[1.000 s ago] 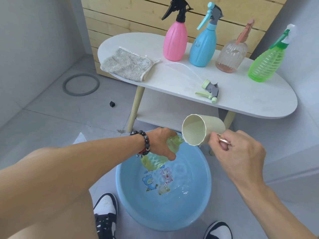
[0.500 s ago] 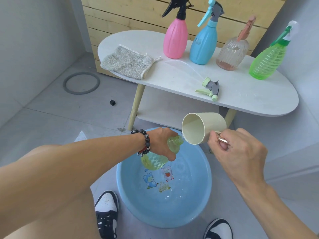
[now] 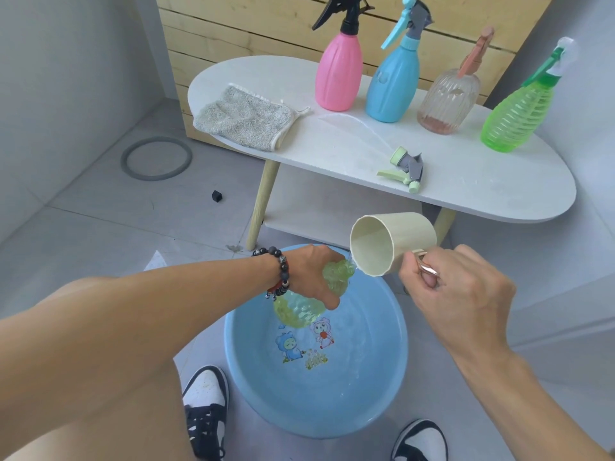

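- The step in hand appears to be refilling: the left hand [image 3: 307, 276] curls round the upper part of a pale green bottle [image 3: 299, 311], thumb and fingers wrapped just below its open neck, and tilts the neck toward the right hand.
- The right hand [image 3: 456, 294] pinches the metal handle [image 3: 427, 268] of a cream cup [image 3: 392, 242], with the fingers folded over the loop. The cup is tipped on its side, its mouth facing the left hand.
- The cup's lower lip sits just beside the bottle's neck, at the left fingertips. A thin run of water seems to pass between them, though it is too fine to be sure.
- Both hands hang over a blue basin [image 3: 372, 390] that lies directly beneath them and holds shallow water, so any spill should land there.
- How full the bottle is cannot be told, since the left hand covers much of it.
- The next move likely calls for a steady tilt of the cup with its lip held over the narrow neck, then levelling the cup once the bottle has enough.
- After that the bottle needs its top: a green-and-grey spray head [image 3: 404, 168] lies loose on the white table [image 3: 482, 194], beyond the right hand and well apart from it.
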Action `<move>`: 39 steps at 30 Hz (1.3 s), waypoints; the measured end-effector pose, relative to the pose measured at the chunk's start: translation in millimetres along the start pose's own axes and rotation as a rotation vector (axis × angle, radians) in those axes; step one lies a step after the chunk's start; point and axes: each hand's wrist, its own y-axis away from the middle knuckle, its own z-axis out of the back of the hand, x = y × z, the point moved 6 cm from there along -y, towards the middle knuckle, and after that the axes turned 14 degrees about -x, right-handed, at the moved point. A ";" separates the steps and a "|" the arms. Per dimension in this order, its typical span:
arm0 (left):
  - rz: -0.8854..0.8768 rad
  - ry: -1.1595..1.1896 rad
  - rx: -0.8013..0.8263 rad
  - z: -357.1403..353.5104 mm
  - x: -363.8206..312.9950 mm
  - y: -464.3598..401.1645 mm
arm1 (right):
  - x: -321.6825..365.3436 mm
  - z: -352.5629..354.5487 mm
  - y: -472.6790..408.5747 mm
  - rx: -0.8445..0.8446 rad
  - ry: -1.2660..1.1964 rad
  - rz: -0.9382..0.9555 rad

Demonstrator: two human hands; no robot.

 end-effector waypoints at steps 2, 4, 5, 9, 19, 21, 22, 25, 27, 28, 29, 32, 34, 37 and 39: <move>0.005 0.000 0.005 0.1 1.0 -0.4 | -6.8 -3.6 3.1 0.042 -0.001 -0.129; 0.010 -0.015 0.012 0.6 3.3 -0.5 | -17.1 -11.6 8.4 0.143 -0.024 -0.265; 0.012 -0.027 0.013 1.6 4.7 -0.8 | -22.7 -17.2 13.0 0.206 -0.036 -0.318; 0.020 -0.060 0.001 4.7 11.4 -2.5 | -28.3 -38.0 41.0 0.356 0.001 -0.241; 0.028 0.005 -0.069 13.5 18.1 0.2 | -3.6 -70.6 114.5 0.481 0.074 0.556; 0.021 0.010 -0.072 14.4 17.4 2.1 | -8.1 -67.9 116.9 0.472 0.073 0.566; 0.021 0.013 -0.073 14.5 17.3 2.2 | -9.5 -66.1 115.0 0.454 0.070 0.556; 0.020 0.031 -0.080 16.4 15.1 3.7 | -9.4 -57.1 104.1 0.388 0.050 0.500; 0.030 0.035 -0.091 20.0 13.5 4.2 | -10.8 -51.8 95.6 0.371 0.010 0.413; 0.037 0.039 -0.094 21.5 12.5 4.3 | -13.9 -50.9 92.1 0.377 -0.012 0.338; 0.045 0.043 -0.101 23.2 11.3 4.4 | -17.8 -50.3 88.9 0.398 -0.034 0.239; 0.065 0.062 -0.131 31.9 6.2 4.4 | -34.4 -48.9 77.9 0.484 -0.040 -0.158; 0.082 0.093 -0.162 38.4 2.2 4.5 | -49.9 -46.6 73.0 0.536 -0.059 -0.448; 0.089 0.165 -0.202 48.0 -8.8 4.6 | -63.1 -33.2 53.2 0.526 -0.164 -0.740; 0.060 0.222 -0.241 54.3 -17.7 2.3 | -71.9 -22.8 34.8 0.496 -0.230 -0.895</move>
